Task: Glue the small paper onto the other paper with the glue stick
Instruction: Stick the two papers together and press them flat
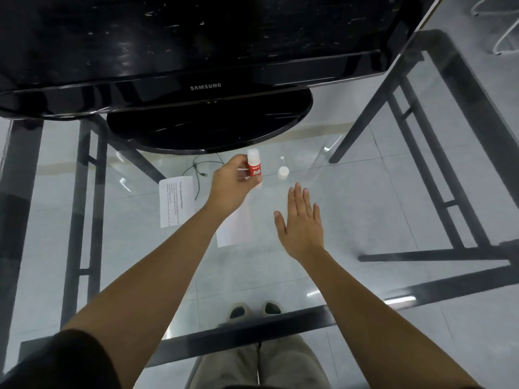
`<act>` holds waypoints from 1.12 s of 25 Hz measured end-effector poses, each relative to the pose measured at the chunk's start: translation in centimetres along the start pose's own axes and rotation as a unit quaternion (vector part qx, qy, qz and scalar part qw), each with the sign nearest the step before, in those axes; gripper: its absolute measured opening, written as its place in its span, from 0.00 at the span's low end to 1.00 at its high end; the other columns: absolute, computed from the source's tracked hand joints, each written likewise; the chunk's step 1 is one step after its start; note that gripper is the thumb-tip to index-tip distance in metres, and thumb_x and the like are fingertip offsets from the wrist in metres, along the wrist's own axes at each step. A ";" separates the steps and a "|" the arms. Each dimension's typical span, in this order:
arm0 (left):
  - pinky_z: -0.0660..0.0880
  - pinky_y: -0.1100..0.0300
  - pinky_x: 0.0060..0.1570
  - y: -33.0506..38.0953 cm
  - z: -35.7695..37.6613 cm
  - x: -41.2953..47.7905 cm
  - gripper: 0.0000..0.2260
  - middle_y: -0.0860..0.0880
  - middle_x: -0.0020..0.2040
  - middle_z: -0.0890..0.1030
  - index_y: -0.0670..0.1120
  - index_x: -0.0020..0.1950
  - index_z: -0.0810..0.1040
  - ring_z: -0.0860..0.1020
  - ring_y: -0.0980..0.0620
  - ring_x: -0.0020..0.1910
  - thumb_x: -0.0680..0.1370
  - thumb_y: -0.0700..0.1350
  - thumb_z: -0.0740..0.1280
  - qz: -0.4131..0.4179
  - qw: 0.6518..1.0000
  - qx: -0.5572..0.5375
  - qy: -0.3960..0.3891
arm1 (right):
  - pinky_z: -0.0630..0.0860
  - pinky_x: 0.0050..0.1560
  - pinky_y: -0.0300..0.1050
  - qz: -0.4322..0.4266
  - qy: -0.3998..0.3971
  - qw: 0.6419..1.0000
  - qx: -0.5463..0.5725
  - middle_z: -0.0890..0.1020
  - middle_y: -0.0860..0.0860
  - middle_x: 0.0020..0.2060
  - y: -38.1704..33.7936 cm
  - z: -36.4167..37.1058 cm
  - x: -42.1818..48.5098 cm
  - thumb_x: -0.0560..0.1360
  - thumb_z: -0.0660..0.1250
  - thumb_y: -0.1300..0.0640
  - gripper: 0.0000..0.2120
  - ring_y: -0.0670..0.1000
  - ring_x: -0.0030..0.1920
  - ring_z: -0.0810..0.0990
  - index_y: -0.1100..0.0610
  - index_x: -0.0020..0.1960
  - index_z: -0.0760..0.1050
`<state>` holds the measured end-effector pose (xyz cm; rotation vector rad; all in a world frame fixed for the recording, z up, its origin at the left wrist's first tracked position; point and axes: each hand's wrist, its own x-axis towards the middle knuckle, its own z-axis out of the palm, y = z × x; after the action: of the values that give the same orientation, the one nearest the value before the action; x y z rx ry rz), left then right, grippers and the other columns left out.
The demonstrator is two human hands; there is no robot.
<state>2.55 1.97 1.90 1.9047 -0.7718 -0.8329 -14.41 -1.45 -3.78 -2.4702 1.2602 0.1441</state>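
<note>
My left hand is shut on a red and white glue stick, held upright above the glass table. Its white cap stands alone on the glass just to the right. A printed sheet of paper lies flat to the left of my left wrist. A second paper lies under my left hand and forearm, partly hidden by them. My right hand hovers flat with fingers spread, right of that paper, holding nothing.
A black Samsung monitor on a round black base fills the far side of the glass table. A thin black cable runs from the base toward the papers. The black table frame shows through the glass.
</note>
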 end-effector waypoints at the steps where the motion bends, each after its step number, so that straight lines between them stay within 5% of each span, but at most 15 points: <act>1: 0.73 0.68 0.46 0.0 0.5 0.8 0.13 0.51 0.48 0.80 0.48 0.54 0.75 0.79 0.53 0.47 0.72 0.41 0.72 0.018 1.000 0.014 -0.001 | 0.37 0.70 0.49 0.004 -0.001 1.000 -0.010 0.43 0.53 0.76 0.1 0.3 0.1 0.78 0.40 0.42 0.31 0.53 0.75 0.39 0.56 0.74 0.38; 5: 0.73 0.64 0.54 -0.8 1.9 3.0 0.14 0.51 0.49 0.80 0.45 0.56 0.75 0.79 0.53 0.50 0.73 0.41 0.71 0.082 0.995 0.047 -0.012 | 0.36 0.70 0.48 0.014 0.020 0.999 -0.023 0.43 0.52 0.76 0.1 1.1 0.0 0.77 0.38 0.41 0.31 0.51 0.75 0.38 0.56 0.74 0.38; 12: 0.63 0.81 0.46 -2.0 2.7 3.8 0.20 0.58 0.53 0.75 0.47 0.63 0.72 0.73 0.62 0.52 0.72 0.43 0.72 0.116 0.989 0.094 -0.009 | 0.36 0.70 0.48 0.012 0.038 0.999 -0.037 0.44 0.52 0.76 0.3 1.6 0.3 0.75 0.34 0.40 0.32 0.50 0.74 0.38 0.56 0.74 0.38; 16: 0.66 0.69 0.56 -2.6 1.4 2.1 0.29 0.50 0.66 0.73 0.48 0.70 0.65 0.71 0.55 0.63 0.72 0.42 0.72 0.085 0.991 0.102 -0.024 | 0.36 0.70 0.49 0.014 0.020 0.998 -0.058 0.42 0.53 0.76 0.2 1.4 0.4 0.75 0.32 0.40 0.32 0.52 0.75 0.39 0.56 0.74 0.36; 19: 0.65 0.60 0.61 -3.4 -1.5 -1.0 0.26 0.47 0.68 0.71 0.47 0.71 0.63 0.69 0.50 0.65 0.75 0.42 0.68 0.091 0.981 0.173 -0.009 | 0.36 0.70 0.49 0.010 0.003 0.995 -0.100 0.41 0.54 0.76 -0.2 1.0 0.2 0.77 0.35 0.42 0.31 0.53 0.75 0.39 0.58 0.74 0.35; 23: 0.64 0.53 0.65 -5.9 -6.5 -5.0 0.21 0.42 0.68 0.70 0.42 0.70 0.65 0.67 0.43 0.68 0.78 0.42 0.64 0.111 0.953 0.281 0.026 | 0.54 0.72 0.51 -0.033 0.027 0.998 -0.038 0.57 0.55 0.75 -2.1 0.1 -0.9 0.80 0.45 0.44 0.28 0.55 0.74 0.56 0.58 0.74 0.49; 28: 0.64 0.46 0.67 -9.5 -10.2 -8.0 0.22 0.38 0.71 0.66 0.39 0.72 0.61 0.64 0.39 0.70 0.80 0.43 0.59 0.022 0.921 0.388 -0.006 | 0.72 0.58 0.47 -0.005 0.040 0.995 0.089 0.68 0.57 0.64 -6.2 0.5 -3.3 0.77 0.57 0.43 0.28 0.55 0.62 0.68 0.58 0.70 0.58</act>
<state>7.73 16.90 -0.83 2.5532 -1.2798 -0.5380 -11.37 4.51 -1.72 -2.3495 1.2345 -0.0678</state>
